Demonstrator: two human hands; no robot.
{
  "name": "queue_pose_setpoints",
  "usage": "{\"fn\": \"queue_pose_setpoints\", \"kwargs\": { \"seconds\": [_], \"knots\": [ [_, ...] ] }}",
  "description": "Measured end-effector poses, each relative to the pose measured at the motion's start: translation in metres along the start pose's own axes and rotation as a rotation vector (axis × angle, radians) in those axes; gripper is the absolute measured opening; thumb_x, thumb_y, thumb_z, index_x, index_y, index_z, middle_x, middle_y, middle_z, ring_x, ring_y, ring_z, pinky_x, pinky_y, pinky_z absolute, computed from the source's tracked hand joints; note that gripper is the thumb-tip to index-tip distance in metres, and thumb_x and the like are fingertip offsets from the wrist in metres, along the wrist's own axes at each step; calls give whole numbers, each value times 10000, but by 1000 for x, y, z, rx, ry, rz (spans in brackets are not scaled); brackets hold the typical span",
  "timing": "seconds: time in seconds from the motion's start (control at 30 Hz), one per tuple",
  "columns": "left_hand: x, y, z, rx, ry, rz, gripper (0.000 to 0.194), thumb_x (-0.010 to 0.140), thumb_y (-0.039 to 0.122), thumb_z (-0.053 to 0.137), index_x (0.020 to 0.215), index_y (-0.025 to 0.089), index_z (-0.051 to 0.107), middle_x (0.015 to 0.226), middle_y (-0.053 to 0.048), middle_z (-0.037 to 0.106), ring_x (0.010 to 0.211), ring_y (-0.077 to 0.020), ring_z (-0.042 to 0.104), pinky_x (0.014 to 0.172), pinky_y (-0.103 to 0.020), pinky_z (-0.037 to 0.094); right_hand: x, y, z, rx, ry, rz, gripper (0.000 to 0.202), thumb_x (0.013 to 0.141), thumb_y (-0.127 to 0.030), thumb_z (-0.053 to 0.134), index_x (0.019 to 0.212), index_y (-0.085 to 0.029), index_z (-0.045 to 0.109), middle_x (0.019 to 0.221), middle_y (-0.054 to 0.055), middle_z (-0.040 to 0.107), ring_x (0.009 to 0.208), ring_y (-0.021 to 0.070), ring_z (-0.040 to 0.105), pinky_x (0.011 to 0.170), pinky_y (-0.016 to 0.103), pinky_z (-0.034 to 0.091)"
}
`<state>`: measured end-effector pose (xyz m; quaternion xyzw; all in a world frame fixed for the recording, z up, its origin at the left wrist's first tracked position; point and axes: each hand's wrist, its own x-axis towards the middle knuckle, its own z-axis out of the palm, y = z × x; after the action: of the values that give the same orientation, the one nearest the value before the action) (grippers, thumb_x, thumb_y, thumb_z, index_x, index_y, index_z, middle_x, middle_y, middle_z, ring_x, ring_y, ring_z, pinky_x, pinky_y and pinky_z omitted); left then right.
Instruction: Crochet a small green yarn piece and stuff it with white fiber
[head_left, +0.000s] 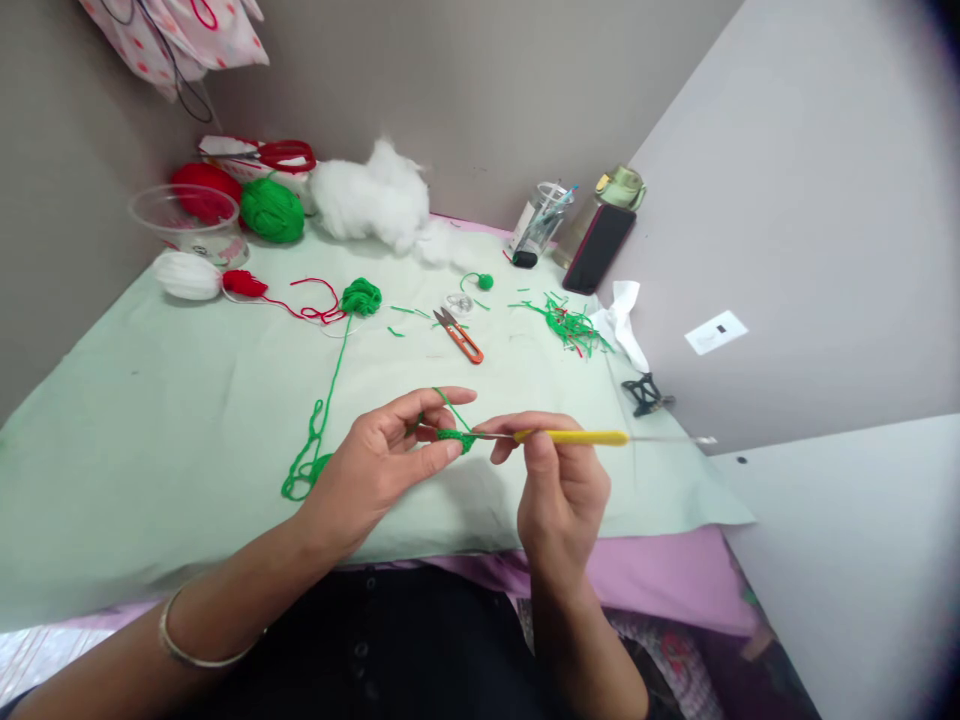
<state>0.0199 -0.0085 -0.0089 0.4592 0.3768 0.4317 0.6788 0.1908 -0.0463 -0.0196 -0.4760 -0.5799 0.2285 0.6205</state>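
Note:
Near the front of the table, my left hand (397,440) pinches a small green crochet piece (454,437) between thumb and fingers. A strand of green yarn (452,405) runs over its raised index finger down to the piece. My right hand (559,480) is closed round the yellow handle of a crochet hook (589,437), held nearly level. The hook's metal shaft points left and meets the green piece; its tip is hidden there. Loose green yarn (304,470) lies beside my left wrist and leads back to a small green yarn bundle (361,297).
Orange thread snips (459,337) lie mid-table, with green yarn scraps (574,325) to their right. White stuffing (375,195), a green yarn ball (272,210), a plastic tub (187,225) and red-handled scissors (285,155) are at the back left. A phone (600,248) leans against a bottle (619,188).

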Motion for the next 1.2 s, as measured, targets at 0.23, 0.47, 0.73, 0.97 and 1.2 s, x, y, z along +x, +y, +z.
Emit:
{"fn": "queue_pose_setpoints", "kwargs": {
  "seconds": [0.23, 0.47, 0.73, 0.97, 1.2],
  "knots": [
    [-2, -1, 11, -171, 7, -90, 491, 813, 226, 866, 1293, 233, 763, 813, 17, 637, 739, -115, 561, 731, -229, 476, -12, 14, 7, -556, 28, -584, 312, 965, -139, 649, 1216, -306, 729, 1046, 56, 792, 843, 198, 711, 732, 379, 562],
    [4, 6, 4, -421, -104, -200, 325, 856, 211, 832, 1179, 189, 814, 671, 77, 451, 470, 6, 163, 450, -170, 195, -1, 6, 7, 52, 105, -125, 225, 1042, -219, 537, 1036, -248, 759, 858, 40, 748, 763, 180, 682, 631, 337, 546],
    [0, 2, 11, -266, 1, -123, 368, 810, 239, 880, 1174, 260, 830, 856, 15, 622, 549, -28, 401, 501, -187, 323, -6, 8, 11, -182, 6, -239, 261, 995, -139, 619, 1140, -299, 765, 994, 29, 791, 854, 185, 716, 730, 357, 555],
    [7, 2, 4, -504, -96, -269, 228, 818, 220, 865, 1035, 150, 860, 795, 27, 535, 539, 4, 357, 513, -134, 365, -6, 11, 5, -237, 81, -349, 285, 988, -126, 634, 1155, -312, 771, 984, 26, 803, 846, 188, 705, 772, 385, 517],
    [5, 2, 9, -301, -119, -137, 300, 839, 211, 851, 1131, 279, 846, 871, 5, 640, 719, -76, 541, 649, -171, 492, 2, 2, 7, 188, 15, -8, 162, 1018, -276, 633, 1020, -293, 794, 943, 13, 785, 818, 162, 675, 722, 321, 537]
  ]
}}
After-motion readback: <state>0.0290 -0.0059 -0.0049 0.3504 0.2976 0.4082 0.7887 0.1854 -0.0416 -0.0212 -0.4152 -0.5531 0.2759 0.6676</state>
